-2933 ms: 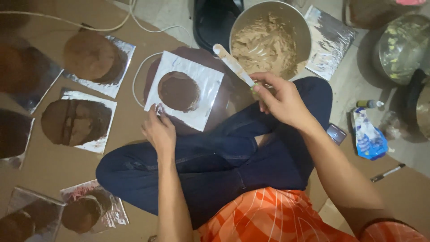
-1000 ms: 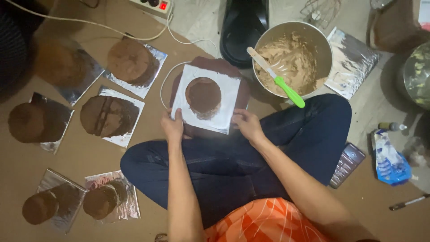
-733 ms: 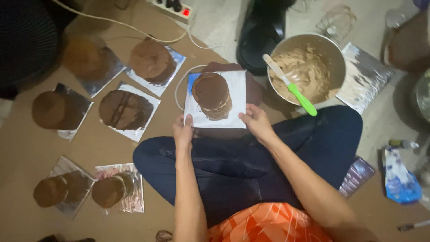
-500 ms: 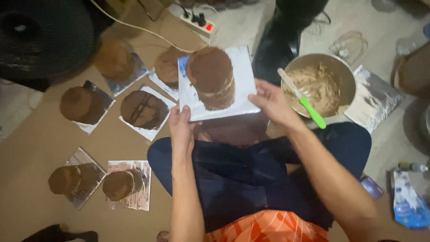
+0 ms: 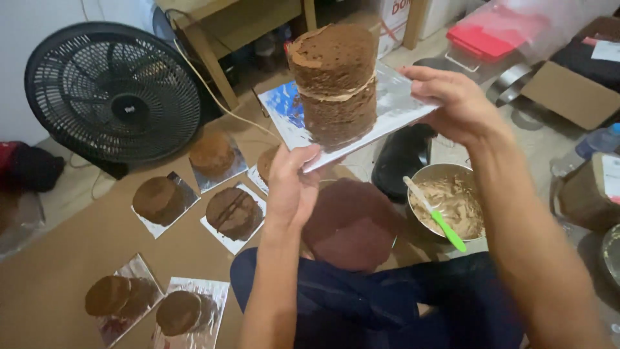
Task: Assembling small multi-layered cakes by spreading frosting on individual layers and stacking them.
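A tall brown layered cake (image 5: 336, 84) with pale filling between its layers stands on a square silver board (image 5: 394, 106). I hold that board up in the air, tilted, at about chest height. My left hand (image 5: 292, 187) grips its near edge from below. My right hand (image 5: 452, 103) grips its right edge. Under the board, a round dark brown stand (image 5: 352, 223) rests in front of my crossed legs.
Several brown cake layers on foil squares (image 5: 232, 212) lie on the brown floor at left. A metal bowl of tan frosting (image 5: 452, 203) with a green-handled spatula (image 5: 445, 226) sits at right. A black fan (image 5: 113, 90) stands at the back left; boxes and a bottle at right.
Both hands took the board from the round stand and lifted it high with the cake on it. The view tipped up, showing the fan and the room behind.
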